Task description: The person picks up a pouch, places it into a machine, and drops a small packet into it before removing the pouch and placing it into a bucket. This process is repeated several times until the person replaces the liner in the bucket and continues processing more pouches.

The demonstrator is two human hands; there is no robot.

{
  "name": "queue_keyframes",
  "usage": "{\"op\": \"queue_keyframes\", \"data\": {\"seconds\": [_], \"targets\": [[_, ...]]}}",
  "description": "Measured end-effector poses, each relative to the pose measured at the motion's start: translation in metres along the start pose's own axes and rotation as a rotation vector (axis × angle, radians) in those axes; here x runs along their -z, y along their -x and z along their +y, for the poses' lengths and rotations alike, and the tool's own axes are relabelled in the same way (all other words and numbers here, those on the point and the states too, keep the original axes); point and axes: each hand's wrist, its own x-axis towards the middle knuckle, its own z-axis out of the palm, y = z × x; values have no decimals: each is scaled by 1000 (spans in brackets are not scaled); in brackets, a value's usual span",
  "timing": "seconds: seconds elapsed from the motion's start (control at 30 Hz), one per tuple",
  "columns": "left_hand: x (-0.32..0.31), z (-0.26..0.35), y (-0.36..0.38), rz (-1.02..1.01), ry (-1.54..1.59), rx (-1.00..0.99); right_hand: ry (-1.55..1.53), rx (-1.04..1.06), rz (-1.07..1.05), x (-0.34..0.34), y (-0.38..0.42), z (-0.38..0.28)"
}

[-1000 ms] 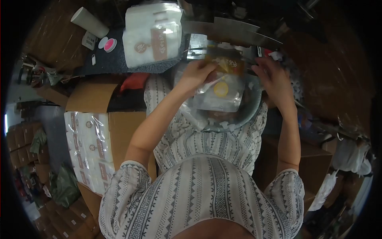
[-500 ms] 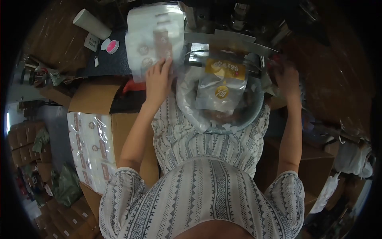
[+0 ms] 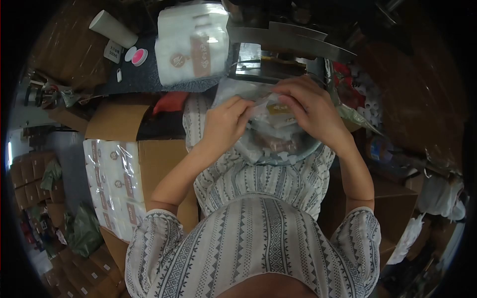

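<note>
Both hands meet above a basin (image 3: 310, 151) in the person's lap. My left hand (image 3: 226, 121) is closed, thumb and fingers pinching the near-left edge of a clear plastic bag (image 3: 258, 103). On the bag's other side my right hand (image 3: 313, 110) is curled, its fingertips at the upper edge; whether they also hold something small is hidden. Below the right fingers shows part of a pouch with a gold label (image 3: 281, 108). Small clear plastic pieces (image 3: 278, 145) lie in the basin. A stack of printed white plastic bags (image 3: 186, 47) rests on the bench, apart from the left hand.
Behind the basin stands a metal machine (image 3: 293, 37) with a long bar. A white cup (image 3: 113, 29) and a pink round tin (image 3: 139, 57) are at back left. Red packets (image 3: 343, 74) lie right. An open carton (image 3: 166, 161) with packed bags (image 3: 114, 181) stands left.
My left hand has left the bag stack and moved right to the basin. My right hand has come in from the red packets at right. Both are now at a clear plastic bag.
</note>
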Motion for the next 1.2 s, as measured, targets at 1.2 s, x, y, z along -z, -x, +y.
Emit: {"op": "queue_keyframes", "data": {"seconds": [1.2], "targets": [[21,-24,7,187,-286,99,27,-459,0,14,4,-1]]}}
